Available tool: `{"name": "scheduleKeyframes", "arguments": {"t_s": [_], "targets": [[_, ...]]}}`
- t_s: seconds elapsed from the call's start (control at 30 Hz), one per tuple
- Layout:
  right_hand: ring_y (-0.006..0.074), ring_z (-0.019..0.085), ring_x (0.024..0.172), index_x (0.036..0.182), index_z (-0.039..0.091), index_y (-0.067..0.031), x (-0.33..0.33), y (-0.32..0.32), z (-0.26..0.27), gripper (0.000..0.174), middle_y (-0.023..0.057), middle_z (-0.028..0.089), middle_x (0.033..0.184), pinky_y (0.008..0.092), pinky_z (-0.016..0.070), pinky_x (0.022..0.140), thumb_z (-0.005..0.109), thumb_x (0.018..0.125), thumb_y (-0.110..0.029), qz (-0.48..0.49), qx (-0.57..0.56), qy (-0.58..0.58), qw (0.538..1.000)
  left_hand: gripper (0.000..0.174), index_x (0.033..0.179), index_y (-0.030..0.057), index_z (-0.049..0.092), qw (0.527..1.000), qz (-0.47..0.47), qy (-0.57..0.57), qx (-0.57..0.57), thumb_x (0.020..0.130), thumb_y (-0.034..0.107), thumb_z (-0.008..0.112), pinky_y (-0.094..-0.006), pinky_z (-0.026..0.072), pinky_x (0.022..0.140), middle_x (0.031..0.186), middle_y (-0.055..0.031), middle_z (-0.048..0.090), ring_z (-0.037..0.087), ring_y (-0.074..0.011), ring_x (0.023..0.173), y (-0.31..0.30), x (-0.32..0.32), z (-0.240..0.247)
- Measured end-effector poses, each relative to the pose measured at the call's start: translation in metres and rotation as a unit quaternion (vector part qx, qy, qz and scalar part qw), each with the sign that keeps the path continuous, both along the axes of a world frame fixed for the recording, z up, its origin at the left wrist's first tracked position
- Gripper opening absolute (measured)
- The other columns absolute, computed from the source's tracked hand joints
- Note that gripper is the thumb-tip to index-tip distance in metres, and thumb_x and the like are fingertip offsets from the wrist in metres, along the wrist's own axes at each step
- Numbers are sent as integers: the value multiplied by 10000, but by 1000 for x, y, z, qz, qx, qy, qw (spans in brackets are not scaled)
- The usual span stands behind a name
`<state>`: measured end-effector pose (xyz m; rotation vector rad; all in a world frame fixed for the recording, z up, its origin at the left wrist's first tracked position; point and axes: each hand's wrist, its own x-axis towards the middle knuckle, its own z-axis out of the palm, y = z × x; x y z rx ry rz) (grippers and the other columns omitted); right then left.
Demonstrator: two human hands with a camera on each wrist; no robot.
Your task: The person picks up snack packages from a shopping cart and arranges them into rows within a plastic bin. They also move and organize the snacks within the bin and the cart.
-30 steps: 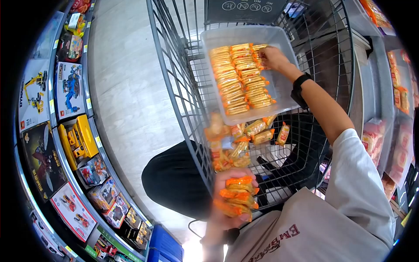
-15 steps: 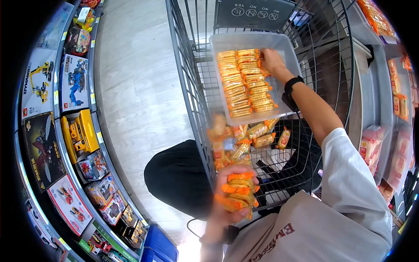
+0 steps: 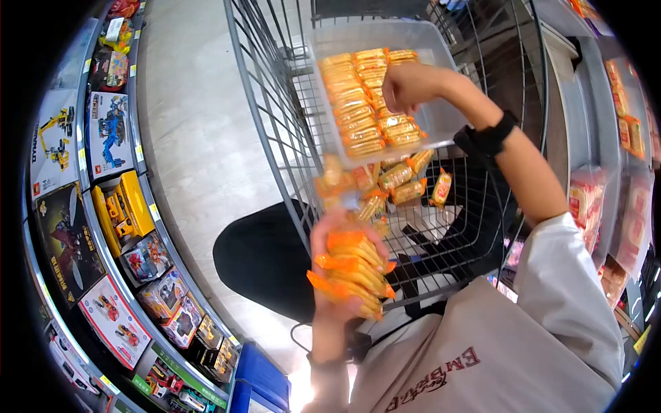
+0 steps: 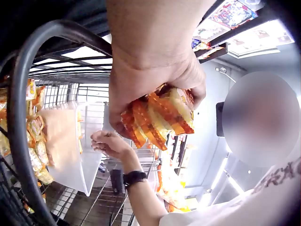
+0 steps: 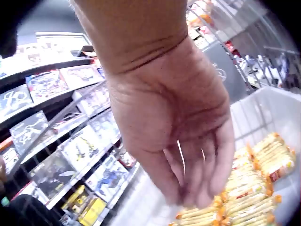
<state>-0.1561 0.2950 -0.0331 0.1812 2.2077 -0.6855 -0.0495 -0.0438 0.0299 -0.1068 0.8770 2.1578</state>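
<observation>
My left hand point(image 3: 325, 239) grips a small stack of wrapped snacks point(image 3: 354, 268) with orange ends, held low near the cart's near side. In the left wrist view, fingers and thumb wrap the snacks from both sides. Over a translucent plastic bin point(image 3: 441, 45), my right hand point(image 3: 407, 86) hovers with loosely bent fingers. The right wrist view shows nothing in that palm. Rows of the same wrapped snacks point(image 3: 354, 113) stand packed in the bin, the third row shorter and partly hidden by the right hand.
The bin sits inside a wire shopping cart point(image 3: 258, 103). Loose wrapped snacks point(image 3: 407, 191) lie in the cart on the near side of the bin. Toy shelves point(image 3: 141, 172) line the left; shelves with bagged goods point(image 3: 586, 206) stand at the right. A blue box point(image 3: 261, 378) is at lower left.
My right hand has come away from the short third row and moved toward the near side of the bin. My left hand has risen slightly with its snacks.
</observation>
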Motion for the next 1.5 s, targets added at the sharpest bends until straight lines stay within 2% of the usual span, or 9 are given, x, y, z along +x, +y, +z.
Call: {"name": "scheduleKeyframes", "arguments": {"t_s": [0.13, 0.2, 0.57, 0.83, 1.07, 1.17, 1.4, 1.47, 1.5], "targets": [[203, 700, 688, 991, 726, -42, 63, -59, 25, 277, 98, 726, 788, 337, 556, 607, 741, 767, -205, 195, 102, -254, 942, 1167, 1477, 45, 250, 1000, 1, 3, -18, 597, 506, 861, -344, 559, 767, 1071, -147, 573, 627, -225, 923, 0, -1, 6], [283, 700, 903, 978, 728, -30, 99, -77, 18, 264, 159, 721, 947, 421, 567, 731, 720, 770, -192, 277, 179, -181, 927, 1142, 1457, -1, 292, 1000, 12, 21, -8, 608, 527, 843, -334, 556, 774, 1066, -133, 573, 625, -202, 919, 0, 0, 3], [275, 699, 844, 889, 737, -125, 173, -30, -68, 185, 95, 720, 876, 395, 543, 644, 733, 710, -167, 379, 212, 67, 898, 935, 1377, 11, 384, 997, -16, 67, 31, 657, 451, 788, -336, 559, 812, 1151, -113, 549, 616, -208, 981, -6, -2, -6], [338, 687, 945, 956, 733, -80, 178, -45, -94, 393, 115, 718, 949, 433, 565, 762, 864, 596, -169, 466, 136, -38, 873, 877, 1354, 9, 409, 997, -15, 58, 52, 672, 431, 764, -343, 552, 798, 1164, -129, 547, 616, -225, 981, -7, -1, -7], [253, 698, 937, 901, 742, -144, 193, -49, -92, 134, 52, 726, 962, 383, 550, 711, 656, 799, -162, 573, 186, 41, 797, 888, 1410, 54, 340, 990, -51, 85, 100, 746, 521, 701, -475, 467, 900, 1255, -97, 441, 513, -265, 1089, -14, -5, -14], [256, 680, 981, 946, 714, -107, 205, -50, -116, 302, 42, 707, 1037, 405, 535, 826, 782, 668, -204, 528, 215, 43, 820, 890, 1405, 70, 324, 981, -22, 9, 192, 747, 538, 697, -498, 442, 884, 1241, -77, 444, 503, -251, 1068, -18, -3, -12], [249, 678, 979, 1001, 683, -67, 151, -104, -41, 271, 100, 695, 1024, 399, 550, 758, 718, 791, -235, 379, 82, -108, 915, 881, 1387, 80, 345, 937, 0, -35, 347, 738, 568, 687, -465, 436, 802, 1195, -66, 462, 494, -243, 948, -20, -5, -19], [226, 674, 877, 1007, 666, -38, 143, -102, -46, 310, 100, 686, 937, 384, 534, 733, 692, 839, -297, -75, -79, -83, 991, 878, 1388, 81, 345, 938, -4, -33, 344, 739, 564, 687, -469, 438, 802, 1194, -66, 463, 496, -245, 952, -19, -7, -19], [226, 674, 877, 1007, 666, -38, 143, -104, -53, 310, 100, 686, 937, 384, 534, 733, 692, 839, -297, -75, -82, -80, 991, 875, 1388, 81, 345, 939, -8, -33, 342, 740, 561, 687, -473, 439, 802, 1194, -66, 463, 499, -246, 957, -19, -8, -19]]}}
